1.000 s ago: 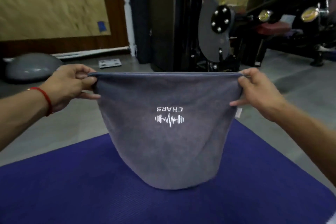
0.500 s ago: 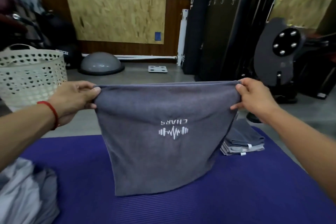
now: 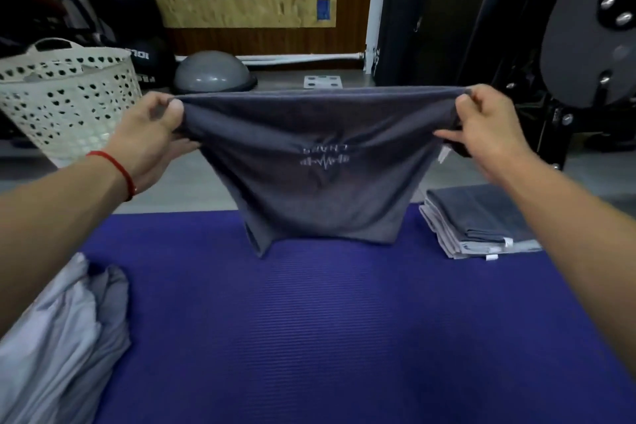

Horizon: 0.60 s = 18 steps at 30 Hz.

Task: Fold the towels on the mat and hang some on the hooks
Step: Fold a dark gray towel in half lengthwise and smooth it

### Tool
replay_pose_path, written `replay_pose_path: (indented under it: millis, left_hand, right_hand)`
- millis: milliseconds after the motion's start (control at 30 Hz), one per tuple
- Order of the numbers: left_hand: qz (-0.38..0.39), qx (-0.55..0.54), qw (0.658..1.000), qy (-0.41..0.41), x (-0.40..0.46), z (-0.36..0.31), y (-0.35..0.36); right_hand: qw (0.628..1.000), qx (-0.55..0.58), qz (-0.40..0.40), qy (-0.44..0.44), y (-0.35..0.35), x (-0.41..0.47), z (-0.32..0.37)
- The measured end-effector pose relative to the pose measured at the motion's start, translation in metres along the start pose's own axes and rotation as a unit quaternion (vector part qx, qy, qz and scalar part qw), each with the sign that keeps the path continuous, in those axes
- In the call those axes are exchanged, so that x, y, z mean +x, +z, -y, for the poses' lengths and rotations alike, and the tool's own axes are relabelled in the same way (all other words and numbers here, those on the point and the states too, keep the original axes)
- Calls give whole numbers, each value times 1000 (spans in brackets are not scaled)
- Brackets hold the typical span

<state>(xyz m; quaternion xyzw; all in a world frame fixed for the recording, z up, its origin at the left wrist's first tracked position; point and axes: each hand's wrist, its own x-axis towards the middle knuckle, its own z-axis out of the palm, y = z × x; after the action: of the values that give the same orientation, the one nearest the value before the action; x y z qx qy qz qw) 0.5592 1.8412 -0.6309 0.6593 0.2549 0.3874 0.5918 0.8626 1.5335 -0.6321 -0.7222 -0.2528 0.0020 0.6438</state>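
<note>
Head view, near edge: a crumpled pale grey towel heap [image 3: 58, 348] lies on the ribbed purple foam mat [image 3: 309, 337], at its left.
Mat, right side: a stack of folded grey towels [image 3: 481, 220].
Held towel: a dark grey towel with a white logo [image 3: 320, 179] hangs doubled above the mat's far part.
Left grip: left hand [image 3: 151, 134] pinches its upper left corner.
Right grip: right hand [image 3: 488, 127] pinches the upper right corner.
Beyond: a white perforated plastic basket [image 3: 69, 103]; a grey half-dome balance trainer [image 3: 213, 74].
</note>
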Motion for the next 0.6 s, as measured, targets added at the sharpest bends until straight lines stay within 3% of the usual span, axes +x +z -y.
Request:
replay_pose_path:
  millis: [167, 300, 400, 533, 600]
  left_hand:
    - [56, 10, 998, -23, -61, 64, -28]
    - [150, 180, 972, -32, -147, 149, -60]
    - [216, 326, 919, -54, -221, 216, -83]
    - [242, 381, 891, -53, -313, 276, -96]
    - [250, 397, 883, -24, -347, 286, -102]
  right_hand:
    - [998, -15, 59, -9, -25, -68, -62]
    - [977, -139, 157, 34, -48, -142, -159]
    - [910, -295, 290, -25, -76, -205, -208]
    - [740, -448, 497, -74, -108, -283, -246]
    - [694, -475, 535, -82, -117, -313, -247]
